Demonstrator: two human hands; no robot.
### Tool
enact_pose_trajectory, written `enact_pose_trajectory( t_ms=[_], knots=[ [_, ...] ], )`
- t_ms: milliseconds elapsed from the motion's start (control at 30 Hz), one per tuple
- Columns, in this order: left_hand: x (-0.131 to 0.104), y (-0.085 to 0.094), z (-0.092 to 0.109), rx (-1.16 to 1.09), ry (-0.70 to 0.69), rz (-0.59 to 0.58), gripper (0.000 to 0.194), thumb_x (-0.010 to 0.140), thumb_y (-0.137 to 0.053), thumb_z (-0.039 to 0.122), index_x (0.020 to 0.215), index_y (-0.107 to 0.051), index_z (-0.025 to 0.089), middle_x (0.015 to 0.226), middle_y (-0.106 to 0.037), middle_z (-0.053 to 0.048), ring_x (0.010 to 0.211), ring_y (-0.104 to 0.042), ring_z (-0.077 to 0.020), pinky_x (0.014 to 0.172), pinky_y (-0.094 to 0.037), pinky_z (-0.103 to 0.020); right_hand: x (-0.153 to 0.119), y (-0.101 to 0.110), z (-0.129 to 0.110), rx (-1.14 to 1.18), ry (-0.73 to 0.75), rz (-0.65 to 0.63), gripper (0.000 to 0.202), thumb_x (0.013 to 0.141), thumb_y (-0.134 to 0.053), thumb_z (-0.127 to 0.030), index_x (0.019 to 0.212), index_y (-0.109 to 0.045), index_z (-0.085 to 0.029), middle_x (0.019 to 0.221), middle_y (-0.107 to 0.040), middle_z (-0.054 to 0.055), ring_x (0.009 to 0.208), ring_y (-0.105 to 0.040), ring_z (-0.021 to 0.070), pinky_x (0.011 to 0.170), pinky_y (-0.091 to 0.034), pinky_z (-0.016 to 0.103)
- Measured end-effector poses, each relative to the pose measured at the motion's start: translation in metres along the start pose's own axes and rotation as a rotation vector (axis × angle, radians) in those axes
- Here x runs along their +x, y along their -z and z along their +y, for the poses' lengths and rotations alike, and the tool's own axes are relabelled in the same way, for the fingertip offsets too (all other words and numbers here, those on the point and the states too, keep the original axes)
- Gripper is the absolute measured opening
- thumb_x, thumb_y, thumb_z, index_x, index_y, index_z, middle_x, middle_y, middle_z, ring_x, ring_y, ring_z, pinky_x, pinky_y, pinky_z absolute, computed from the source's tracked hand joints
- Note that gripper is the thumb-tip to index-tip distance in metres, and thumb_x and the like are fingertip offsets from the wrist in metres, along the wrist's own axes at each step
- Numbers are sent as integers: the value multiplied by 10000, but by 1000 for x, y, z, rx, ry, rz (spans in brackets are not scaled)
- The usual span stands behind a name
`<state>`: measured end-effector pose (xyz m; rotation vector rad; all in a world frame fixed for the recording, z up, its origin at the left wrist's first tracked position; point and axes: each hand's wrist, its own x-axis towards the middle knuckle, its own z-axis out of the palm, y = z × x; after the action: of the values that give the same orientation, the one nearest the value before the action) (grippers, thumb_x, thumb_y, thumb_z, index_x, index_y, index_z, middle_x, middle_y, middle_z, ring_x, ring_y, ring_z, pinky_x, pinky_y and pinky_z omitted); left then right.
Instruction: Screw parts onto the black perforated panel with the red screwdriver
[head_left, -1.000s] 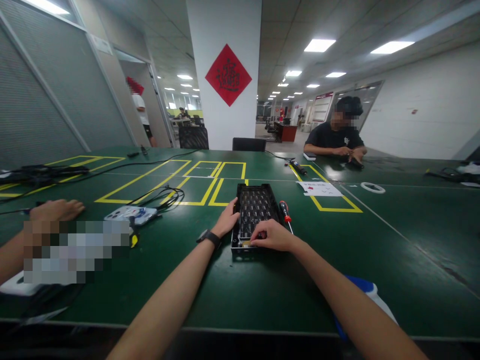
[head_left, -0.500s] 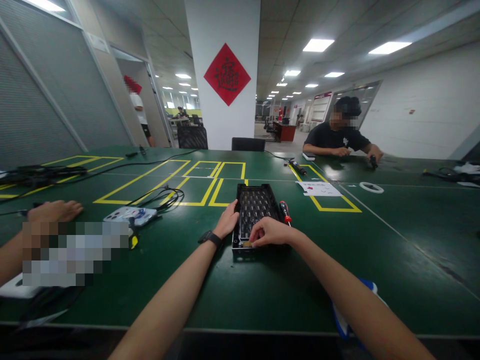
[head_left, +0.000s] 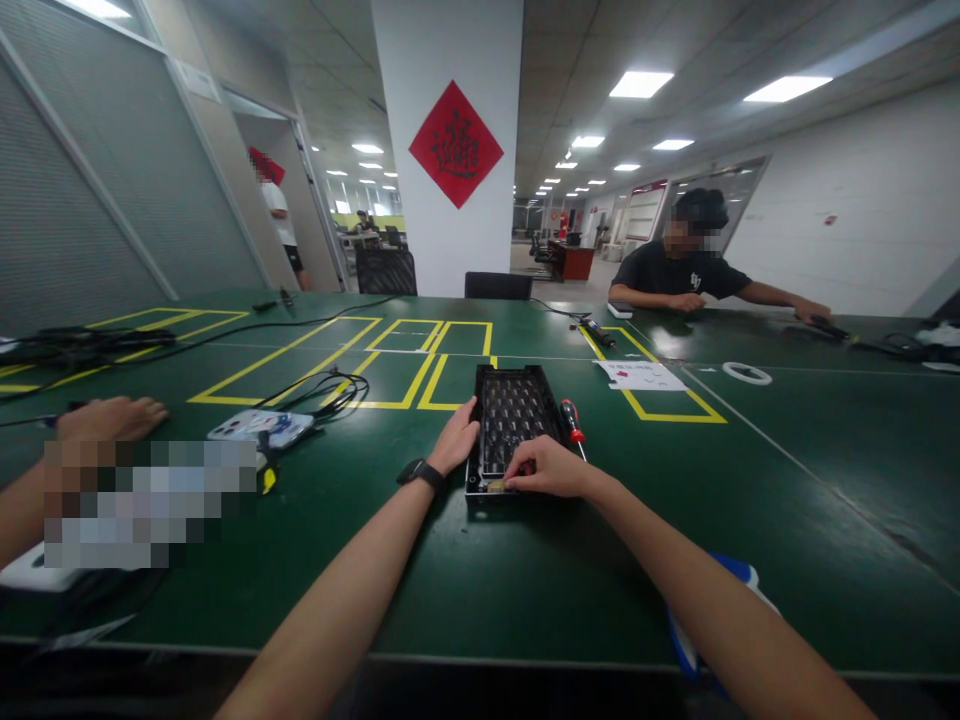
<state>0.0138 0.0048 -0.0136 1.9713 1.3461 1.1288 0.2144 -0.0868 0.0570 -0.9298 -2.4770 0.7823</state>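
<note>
Left hand (head_left: 454,440), half-open, braces a black rectangular plastic case (head_left: 553,405); my right hand (head_left: 547,467) pinches a small yellowish piece (head_left: 496,486), work apparently unfinished.

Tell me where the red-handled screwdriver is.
In the head view, the screwdriver lies on the green table, right of the black case and just beyond the right hand.

Black case (head_left: 491,497): rectangular, lying flat on the surface (head_left: 525,600), long sides running away from the viewer. Top open, interior exposed. Slanting rows of small metallic pieces (head_left: 516,410) occupy the dark inner panel; individual shapes too small to identify. One small yellowish piece (head_left: 496,487) noted at the near end, left of centre, inside the rim. Near right portion hidden from view.
</note>
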Motion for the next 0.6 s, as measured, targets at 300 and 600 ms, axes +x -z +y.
enact_pose_trajectory(
  t_ms=[300,600],
  knots=[
    [-1,2,3,-6,-16,12,582,701,-387,134,1283,-395,97,1334,-414,-108,1246,-351,-209,1078,-240,-351,-3,-1,-1,-35,19,40,262,723,-622,-368,823,-704,-139,753,-647,43,617,-515,89,576,-385,201],
    [-1,1,0,-40,-71,10,607,693,-388,126,1300,-361,113,1347,-393,-94,1242,-348,-205,1076,-239,-365,-1,-1,0,-37,39,60,250,718,-630,-365,817,-708,-149,755,-635,47,654,-523,103,608,-393,213]
  ],
)
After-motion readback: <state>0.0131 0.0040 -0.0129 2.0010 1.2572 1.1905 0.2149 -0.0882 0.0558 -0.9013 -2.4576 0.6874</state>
